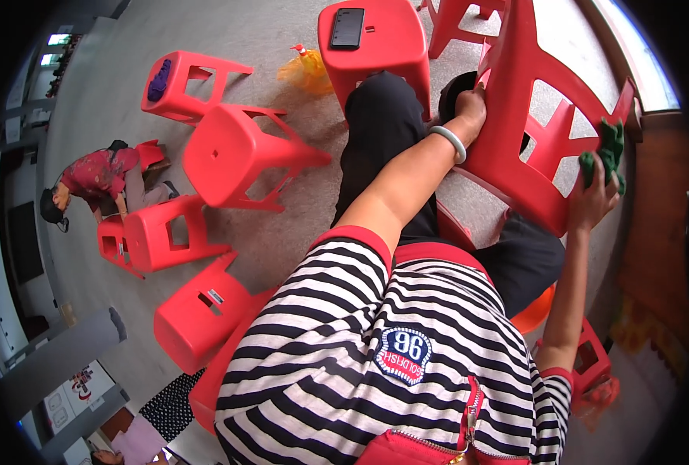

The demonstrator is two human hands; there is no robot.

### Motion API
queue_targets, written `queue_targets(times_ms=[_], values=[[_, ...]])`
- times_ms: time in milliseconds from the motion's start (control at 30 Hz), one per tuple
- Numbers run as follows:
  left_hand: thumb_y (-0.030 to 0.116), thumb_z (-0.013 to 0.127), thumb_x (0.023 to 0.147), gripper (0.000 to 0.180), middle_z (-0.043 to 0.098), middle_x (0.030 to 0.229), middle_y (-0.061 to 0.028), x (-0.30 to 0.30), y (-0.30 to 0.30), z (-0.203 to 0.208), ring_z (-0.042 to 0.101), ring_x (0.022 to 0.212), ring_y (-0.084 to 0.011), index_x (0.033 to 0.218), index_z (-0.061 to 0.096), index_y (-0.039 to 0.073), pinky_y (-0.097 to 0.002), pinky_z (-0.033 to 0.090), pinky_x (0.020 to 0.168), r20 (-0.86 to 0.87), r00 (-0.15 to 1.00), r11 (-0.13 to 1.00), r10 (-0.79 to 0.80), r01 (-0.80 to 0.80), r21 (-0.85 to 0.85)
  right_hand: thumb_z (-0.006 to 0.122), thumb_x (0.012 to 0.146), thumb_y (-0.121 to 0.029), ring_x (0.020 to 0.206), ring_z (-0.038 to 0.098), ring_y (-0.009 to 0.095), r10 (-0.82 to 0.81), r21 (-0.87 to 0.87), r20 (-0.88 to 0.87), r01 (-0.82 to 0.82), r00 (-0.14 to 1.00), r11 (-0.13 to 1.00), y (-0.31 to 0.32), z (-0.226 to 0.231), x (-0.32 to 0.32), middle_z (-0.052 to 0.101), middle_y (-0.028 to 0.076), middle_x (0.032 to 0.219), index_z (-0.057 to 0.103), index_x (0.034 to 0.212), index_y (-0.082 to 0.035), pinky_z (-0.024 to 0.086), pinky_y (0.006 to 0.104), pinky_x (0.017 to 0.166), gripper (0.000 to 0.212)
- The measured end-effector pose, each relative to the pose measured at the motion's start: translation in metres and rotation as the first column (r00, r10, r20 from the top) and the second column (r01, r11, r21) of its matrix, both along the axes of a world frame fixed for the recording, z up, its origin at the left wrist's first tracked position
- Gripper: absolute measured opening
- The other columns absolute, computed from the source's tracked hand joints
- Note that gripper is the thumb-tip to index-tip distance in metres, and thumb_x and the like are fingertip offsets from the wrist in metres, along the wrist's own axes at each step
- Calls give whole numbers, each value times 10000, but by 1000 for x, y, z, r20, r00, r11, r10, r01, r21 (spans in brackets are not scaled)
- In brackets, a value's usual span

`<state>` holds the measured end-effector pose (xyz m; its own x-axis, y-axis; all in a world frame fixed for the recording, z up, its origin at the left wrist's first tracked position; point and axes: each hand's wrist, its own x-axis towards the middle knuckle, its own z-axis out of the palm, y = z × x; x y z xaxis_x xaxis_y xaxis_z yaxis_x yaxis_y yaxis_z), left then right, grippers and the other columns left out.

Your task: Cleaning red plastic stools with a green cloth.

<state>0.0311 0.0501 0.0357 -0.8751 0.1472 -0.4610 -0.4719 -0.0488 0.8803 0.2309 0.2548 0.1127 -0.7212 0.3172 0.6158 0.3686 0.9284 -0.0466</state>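
Observation:
A red plastic stool (507, 139) is tipped on its side before me, at the right of the head view, its legs pointing right. My left hand (472, 111), with a pale bangle on the wrist, grips the stool near its seat edge; some fingers are hidden. Out at a leg's end, my right hand (595, 194) holds a green cloth (613, 151) against the stool. Its fingers are bent around the cloth. Behind my left hand a dark round object (454, 89) is partly covered, and I cannot make out its kind.
A stool with a black phone (347, 29) stands ahead. Left of it sits a yellow bag with a red-topped bottle (305, 66). Several red stools (232, 155) stand on the left, one with a purple cloth (159, 80). A seated person (100, 178) works farther left.

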Motion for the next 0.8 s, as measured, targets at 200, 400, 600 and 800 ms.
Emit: queue_targets(times_ms=[200,400,600,800], values=[[394,510,1013,521,704,1039,-288,-13,9,-3,683,1016,-410,1069,686,-94,-439,497,844,-71,996,998,-60,61,13,752,795,-157,1194,520,338,16,-167,170,13,985,986,-109,1,88,538,132,1239,646,1300,-269,396,443,1024,528],[329,522,1027,411,722,947,-152,-72,15,-33,704,821,-223,1091,694,-39,-364,560,718,-120,933,940,-339,340,-9,709,772,-11,1184,539,352,237,-379,-92,-254,967,890,-87,39,70,561,145,1232,648,1297,-161,413,442,1037,549],[323,559,1022,357,733,1023,-92,-112,13,9,703,820,-184,1162,701,27,-331,579,740,-198,779,735,-595,627,258,693,855,-24,1147,603,332,59,-290,-139,-98,989,952,26,63,39,578,164,1302,626,1325,-140,463,400,1001,489],[456,531,1017,423,729,1014,-49,-141,35,52,680,826,-130,1186,703,109,-296,554,711,49,745,745,-665,657,113,773,806,-246,1136,611,355,68,-167,258,-24,964,986,69,70,-17,642,139,1228,612,1326,-134,474,426,992,556]])
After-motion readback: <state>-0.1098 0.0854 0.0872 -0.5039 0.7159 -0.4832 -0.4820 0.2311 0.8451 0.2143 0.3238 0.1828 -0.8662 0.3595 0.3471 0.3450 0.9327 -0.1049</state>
